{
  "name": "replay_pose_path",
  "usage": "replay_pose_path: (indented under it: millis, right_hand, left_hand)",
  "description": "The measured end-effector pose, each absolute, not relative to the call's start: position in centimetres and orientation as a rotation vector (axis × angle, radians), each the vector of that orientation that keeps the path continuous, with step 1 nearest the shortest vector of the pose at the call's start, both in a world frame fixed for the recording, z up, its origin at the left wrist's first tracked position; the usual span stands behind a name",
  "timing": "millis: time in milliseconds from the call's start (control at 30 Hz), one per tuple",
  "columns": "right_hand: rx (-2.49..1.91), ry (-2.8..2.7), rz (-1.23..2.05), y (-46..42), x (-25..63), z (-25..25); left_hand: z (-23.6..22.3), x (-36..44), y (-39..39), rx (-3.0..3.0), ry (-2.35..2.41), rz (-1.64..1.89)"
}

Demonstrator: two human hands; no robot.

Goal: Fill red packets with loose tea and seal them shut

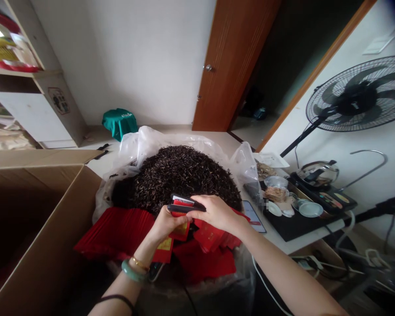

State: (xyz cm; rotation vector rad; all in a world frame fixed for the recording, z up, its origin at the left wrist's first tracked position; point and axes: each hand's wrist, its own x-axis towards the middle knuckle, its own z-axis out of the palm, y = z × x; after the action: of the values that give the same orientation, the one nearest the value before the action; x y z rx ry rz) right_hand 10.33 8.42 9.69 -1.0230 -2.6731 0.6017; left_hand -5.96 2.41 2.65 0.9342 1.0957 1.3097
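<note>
My right hand (217, 213) is closed around a black hand-held bag sealer (186, 208), its two long jaws pointing left. My left hand (166, 224) is closed on a red packet (181, 231) with a gold label, right at the jaws; a strip of red shows between them. Beneath the hands, a fanned row of red packets (118, 230) lies to the left, and a looser pile of red packets (213, 235) lies to the right. Behind them is a large heap of dark loose tea leaves (181, 173) in a clear plastic bag (141, 138).
An open cardboard box (62, 219) stands at the left. To the right, a phone (254, 217) lies beside a black tea tray (283, 228) with cups and a glass kettle (317, 173). Beyond are a standing fan (358, 96), a wooden door (230, 66) and a green-covered stool (119, 123).
</note>
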Motion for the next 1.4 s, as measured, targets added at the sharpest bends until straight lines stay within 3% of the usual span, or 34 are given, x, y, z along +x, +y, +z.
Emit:
replay_pose_path:
  millis: [400, 733, 1167, 1400]
  right_hand:
    - [-1.075, -2.836, 0.282, 7.8, 9.8, 9.8]
    - [-1.061, -2.72, 0.518, 8.3, 10.8, 9.3]
    - [-1.084, -2.764, 0.252, 8.4, 11.0, 8.6]
    - [-1.062, -2.71, 0.407, 8.3, 11.0, 8.2]
  left_hand:
    - [2.4, -5.4, 2.5, 0.873, 0.999, 1.308]
    - [2.2, -5.8, 2.4, 0.982, 1.141, 1.25]
    - [2.6, -5.5, 2.5, 0.784, 1.203, 1.245]
    - [1.9, -5.6, 2.9, 0.892, 1.292, 1.421]
